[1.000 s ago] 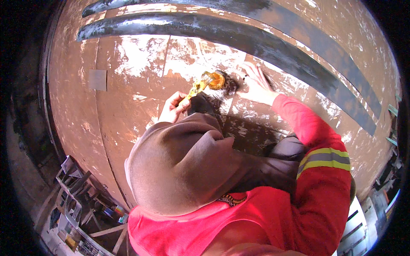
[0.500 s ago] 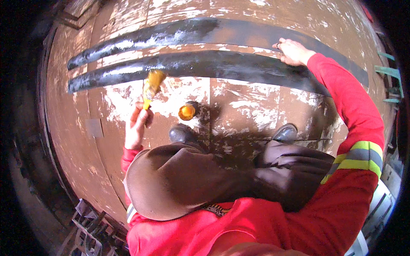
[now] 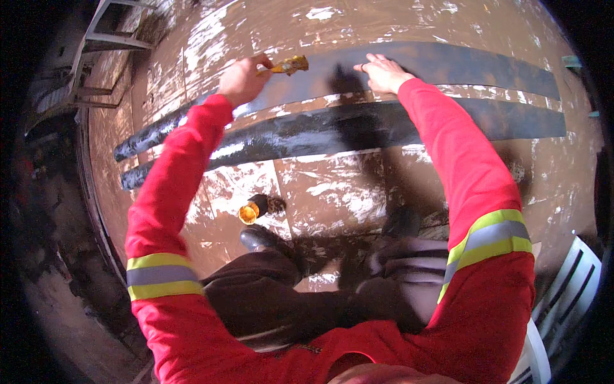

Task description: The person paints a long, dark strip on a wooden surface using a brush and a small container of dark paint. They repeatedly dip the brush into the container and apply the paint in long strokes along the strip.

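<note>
Left hand: the person's left hand (image 3: pixel 243 80) is curled around a paintbrush (image 3: pixel 291 65), gripping it at the yellow handle.
Paintbrush: its stained, mustard-coloured head points right, over the far strip (image 3: pixel 409 61); from where I stand, I can't tell whether the bristles touch it.
Right hand: the right hand (image 3: pixel 384 73) is palm down with its fingers spread, grasping nothing, over the far strip and to the right of the brush head; contact with the strip is unclear. 1 finger wears a dark ring.
Strips: 2 long ones lie side by side, running left to right. The far strip and the near strip (image 3: pixel 448 118) are both glossy black toward the left and dull grey toward the right.
Cup: a small cup (image 3: pixel 248 213) of orange-yellow stuff is nearer the person, left of the middle, just beyond the left boot (image 3: pixel 262 238).
Floor: brown floor (image 3: pixel 332 214), scuffed with white patches.
Sleeves: red, each with a yellow-and-grey band.
Edges: a wooden frame (image 3: pixel 115 43) at far left; a pale slatted panel (image 3: pixel 568 281) at near right.
</note>
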Available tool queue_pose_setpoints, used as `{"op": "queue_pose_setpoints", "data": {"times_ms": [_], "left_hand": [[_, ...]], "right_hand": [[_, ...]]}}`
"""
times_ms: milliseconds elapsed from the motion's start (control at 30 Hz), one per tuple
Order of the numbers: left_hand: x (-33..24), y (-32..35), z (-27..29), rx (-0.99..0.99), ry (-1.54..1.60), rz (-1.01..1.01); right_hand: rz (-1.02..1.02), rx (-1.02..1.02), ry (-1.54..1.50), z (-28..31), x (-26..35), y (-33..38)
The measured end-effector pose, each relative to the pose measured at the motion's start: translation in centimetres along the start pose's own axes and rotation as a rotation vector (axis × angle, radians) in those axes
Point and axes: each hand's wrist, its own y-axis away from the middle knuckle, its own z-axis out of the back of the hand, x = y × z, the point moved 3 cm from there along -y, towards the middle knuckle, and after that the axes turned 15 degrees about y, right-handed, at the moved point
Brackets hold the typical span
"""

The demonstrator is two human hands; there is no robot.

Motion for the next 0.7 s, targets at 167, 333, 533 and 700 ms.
{"op": "queue_pose_setpoints", "data": {"times_ms": [167, 333, 533, 700], "left_hand": [[1.0, -4.8, -6.9, -0.049, -0.037, 0.054], [6.8, -3.7, -4.7, -0.064, -0.417, 0.176], [10.9, -1.7, 0.0, -0.078, -0.654, 0.139], [4.7, -5.7, -5.6, -0.12, -0.413, -0.014]], "right_hand": [[0.002, -0.048, -0.034, -2.1, -0.6, -0.9], [0.017, 0.062, -0.133, -0.7, 0.0, -0.5], [-0.018, 0.041, -0.151, -0.3, 0.3, 0.1], [0.011, -0.086, -0.012, -3.0, 0.7, -0.4]]}}
